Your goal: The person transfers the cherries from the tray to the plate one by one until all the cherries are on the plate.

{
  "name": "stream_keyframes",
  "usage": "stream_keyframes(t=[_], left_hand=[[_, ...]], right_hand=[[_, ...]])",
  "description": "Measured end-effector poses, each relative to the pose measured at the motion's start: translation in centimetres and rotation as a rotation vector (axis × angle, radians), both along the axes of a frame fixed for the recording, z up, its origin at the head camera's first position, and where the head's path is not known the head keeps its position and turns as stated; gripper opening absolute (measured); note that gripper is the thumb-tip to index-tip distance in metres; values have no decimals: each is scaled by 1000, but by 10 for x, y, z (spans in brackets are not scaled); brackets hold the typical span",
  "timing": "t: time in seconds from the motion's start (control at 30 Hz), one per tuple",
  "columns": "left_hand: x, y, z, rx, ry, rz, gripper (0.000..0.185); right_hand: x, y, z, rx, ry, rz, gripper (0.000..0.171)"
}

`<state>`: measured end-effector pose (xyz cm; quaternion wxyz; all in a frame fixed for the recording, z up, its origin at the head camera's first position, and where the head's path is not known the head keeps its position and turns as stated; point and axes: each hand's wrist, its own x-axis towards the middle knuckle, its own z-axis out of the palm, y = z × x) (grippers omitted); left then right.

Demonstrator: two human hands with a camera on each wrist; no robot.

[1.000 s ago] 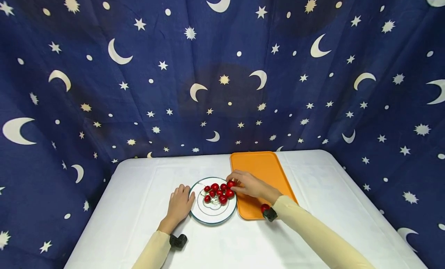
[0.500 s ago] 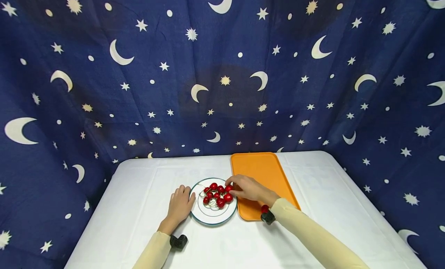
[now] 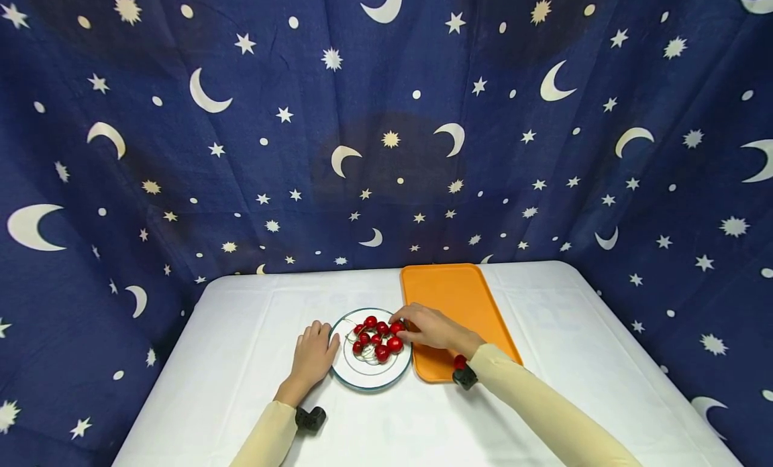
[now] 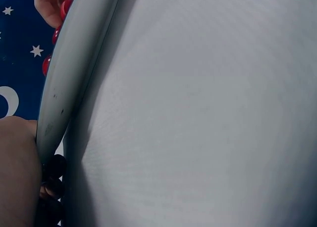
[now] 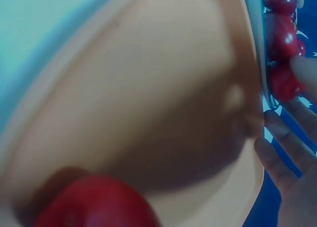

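Note:
A white plate [image 3: 368, 380] with a dark rim holds several red cherries [image 3: 382, 353] with thin stems. My right hand [image 3: 431, 325] reaches over the plate's right edge. Its thumb and index finger pinch a cherry [image 5: 285, 83] at that side of the cluster, while the other fingers spread loosely in the right wrist view. At the plate's left rim my left hand [image 3: 314, 351] rests with its fingers extended on the cloth and its thumb against the rim. The left wrist view shows the plate's underside [image 4: 74, 63] edge-on beside this hand.
Right of the plate lies an orange tray [image 3: 453, 289], its edge close to the plate. One cherry [image 5: 99, 204] sits on the tray near its front, under my right wrist. A white cloth [image 3: 241, 359] covers the table, and a blue star-patterned curtain [image 3: 272, 151] hangs behind.
My right hand has shifted slightly left and down over the plate, and the cherries have moved a little left with it. The left hand and plate stay put.

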<state>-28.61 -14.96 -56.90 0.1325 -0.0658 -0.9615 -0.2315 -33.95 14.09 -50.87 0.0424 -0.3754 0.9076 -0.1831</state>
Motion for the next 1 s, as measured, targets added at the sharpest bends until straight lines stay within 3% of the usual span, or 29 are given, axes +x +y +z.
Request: stream_keyframes(t=[0.27,0.5,0.67,1.0], left_hand=[[1,0,-2,-7,-33,-1,26],[2,0,0,-3,-12,7,24],[0,-1,2,-9,-6,4,24],[-2,0,3,3,-38,-3,26]], right_hand=[[3,8,-3,-51,-23,-21,39],[1,24,3,-96,-4,-39,35],[-1,40,15,-51,9,-24,31],[-5,66,34,95,-147,38,20]])
